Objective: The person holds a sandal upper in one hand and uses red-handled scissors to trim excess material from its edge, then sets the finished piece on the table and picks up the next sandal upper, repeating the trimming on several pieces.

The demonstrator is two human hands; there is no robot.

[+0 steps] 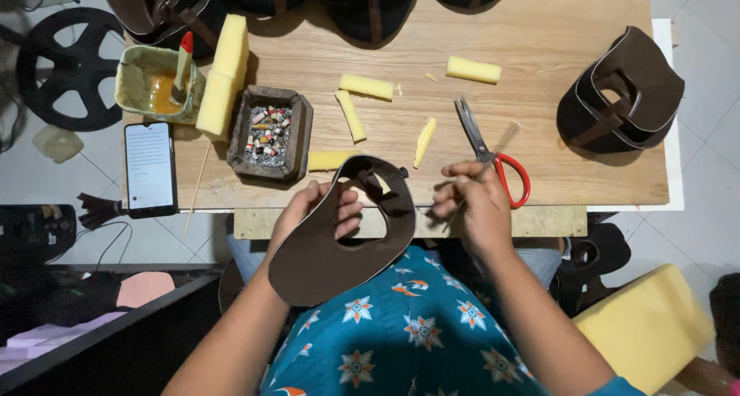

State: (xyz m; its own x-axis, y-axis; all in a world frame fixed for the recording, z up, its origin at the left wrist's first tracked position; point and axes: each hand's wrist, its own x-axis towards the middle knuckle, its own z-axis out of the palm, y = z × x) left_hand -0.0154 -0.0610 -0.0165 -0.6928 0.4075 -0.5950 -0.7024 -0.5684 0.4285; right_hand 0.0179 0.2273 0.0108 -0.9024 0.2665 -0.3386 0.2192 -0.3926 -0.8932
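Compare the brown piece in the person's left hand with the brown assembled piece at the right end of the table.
The brown cut piece is flat and open, a single layer with a hole; the assembled brown piece is folded into a rounded shell with a strap across it. The cut piece is held over the lap by the left hand; the assembled one rests untouched on the wooden table. Both share the same dark brown, leather-like material.

Lit white phone screen (pixel 148 165) at table's left edge
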